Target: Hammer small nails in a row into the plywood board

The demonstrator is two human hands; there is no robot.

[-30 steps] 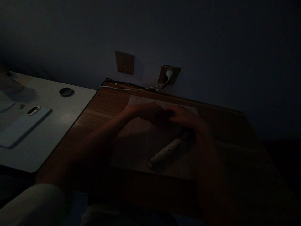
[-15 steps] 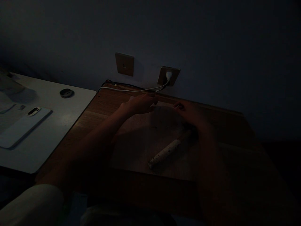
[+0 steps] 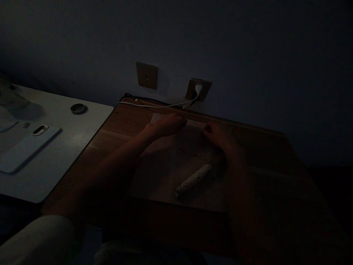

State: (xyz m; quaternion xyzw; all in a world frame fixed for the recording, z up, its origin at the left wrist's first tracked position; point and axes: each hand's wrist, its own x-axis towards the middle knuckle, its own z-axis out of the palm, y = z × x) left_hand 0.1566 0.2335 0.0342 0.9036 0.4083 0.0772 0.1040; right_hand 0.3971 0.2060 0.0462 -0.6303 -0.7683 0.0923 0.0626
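The scene is very dark. My left hand (image 3: 171,124) is closed over the far edge of a pale flat board (image 3: 157,180), its fingers pressed together. Across from it, my right hand (image 3: 216,133) is curled, thumb and fingers drawn together. Whatever either hand pinches is too small or dark to make out. On the board lies a tool with a pale, worn, wrapped-looking handle (image 3: 193,181), slanting up to the right; its far end is hidden by my right forearm. Small thin bits like nails (image 3: 197,155) lie between the hands and the handle.
The wooden table (image 3: 107,141) meets the wall. A white plug (image 3: 198,88) sits in a socket, its cable running left along the table's back. On a white table (image 3: 66,147) at left lie a phone (image 3: 30,149) and a small round dark object (image 3: 78,108).
My right hand has moved slightly down, its fingers more curled. My left hand's fingers have closed further and shifted a little right. The small thin bits show more clearly; the handle has stayed put.
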